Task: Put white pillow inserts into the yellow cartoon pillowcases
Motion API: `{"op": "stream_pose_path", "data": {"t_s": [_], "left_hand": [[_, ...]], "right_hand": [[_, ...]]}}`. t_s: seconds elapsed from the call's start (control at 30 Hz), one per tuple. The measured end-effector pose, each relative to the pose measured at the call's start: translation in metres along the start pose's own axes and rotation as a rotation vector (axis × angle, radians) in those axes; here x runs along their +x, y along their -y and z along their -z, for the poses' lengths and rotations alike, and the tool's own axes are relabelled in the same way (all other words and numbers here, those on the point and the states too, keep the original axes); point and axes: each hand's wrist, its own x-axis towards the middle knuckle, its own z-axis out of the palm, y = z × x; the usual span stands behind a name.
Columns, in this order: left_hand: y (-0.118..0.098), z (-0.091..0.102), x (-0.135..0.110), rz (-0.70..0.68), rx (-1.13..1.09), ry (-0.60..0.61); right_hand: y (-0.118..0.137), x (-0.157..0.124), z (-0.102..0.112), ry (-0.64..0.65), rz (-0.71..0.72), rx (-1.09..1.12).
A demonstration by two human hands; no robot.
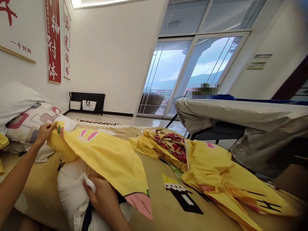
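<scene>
My left hand [47,132] pinches the upper left corner of a yellow pillowcase [108,149] printed with pink shapes, holding that edge raised. My right hand [102,194] is closed on a bunched corner of a white pillow [69,184], below the pillowcase's near edge. Part of the pillow lies under the yellow cloth and is hidden. Beneath everything spreads a tan sheet [154,173] with dark and yellow prints. To the right lies a crumpled heap of yellow bedding [211,160] with red plaid cloth [172,146] showing in it.
At the left, a patterned pillow [31,120] and a white pillow [19,101] lean near the wall. A covered table [240,110] stands right, with a dark chair [218,131] beside it. A person, blurred out, appears behind the table. A low black rack [88,98] and glass doors are farther back.
</scene>
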Motion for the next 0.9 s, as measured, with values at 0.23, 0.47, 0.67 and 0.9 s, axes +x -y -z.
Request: {"op": "stream_pose_path", "data": {"t_s": [0.23,0.47,0.67,0.9], "left_hand": [[-0.036,-0.029,-0.05,-0.408,0.339,0.016],[-0.139,-0.086,-0.117,-1.099,0.256,0.982],[-0.152,-0.116,-0.117,-0.936,0.418,1.208],[-0.183,-0.125,-0.158,-1.021,0.741,1.147]], "right_hand": [[0.0,0.0,0.002,-0.026,0.032,0.06],[0.002,-0.005,-0.008,-0.01,-0.011,0.031],[0.005,-0.006,-0.009,0.023,-0.048,0.076],[0.006,-0.01,-0.027,0.079,-0.074,-0.001]]}}
